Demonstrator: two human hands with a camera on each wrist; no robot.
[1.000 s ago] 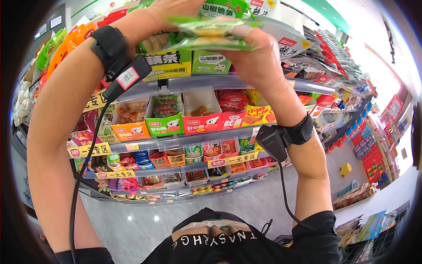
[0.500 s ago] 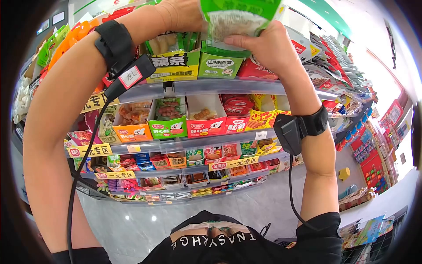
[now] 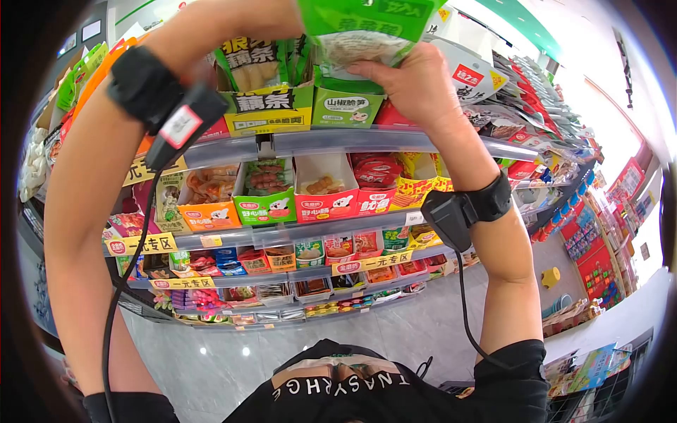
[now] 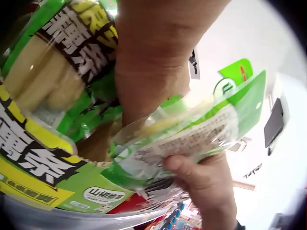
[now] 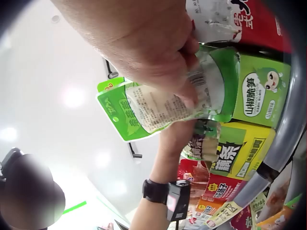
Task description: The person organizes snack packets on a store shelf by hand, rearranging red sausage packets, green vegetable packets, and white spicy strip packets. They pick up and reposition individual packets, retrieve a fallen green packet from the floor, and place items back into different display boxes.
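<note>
My right hand (image 3: 427, 84) pinches a green and clear snack bag (image 3: 363, 42), thumb on its printed back. The bag stands upright over the open green carton (image 3: 344, 107) with a cartoon face on its front. In the left wrist view, my left hand (image 4: 151, 72) reaches down behind the bag (image 4: 192, 139) at the carton's mouth. Its fingers are hidden there, and I cannot tell whether they hold anything. Beside the carton is a yellow-green box (image 3: 271, 113) of lotus root strip packs (image 4: 48, 72).
A clear shelf edge (image 3: 211, 149) runs below these boxes. Lower shelves carry snack cartons, among them a red one (image 3: 326, 204) and a green one (image 3: 268, 210). Silver and red packs (image 3: 522, 99) stand to the right. Cables hang from both wrist cameras.
The bag has turned from lying nearly flat to upright, its printed back facing me. My left hand has gone behind it, and the left wrist camera has shifted left.
</note>
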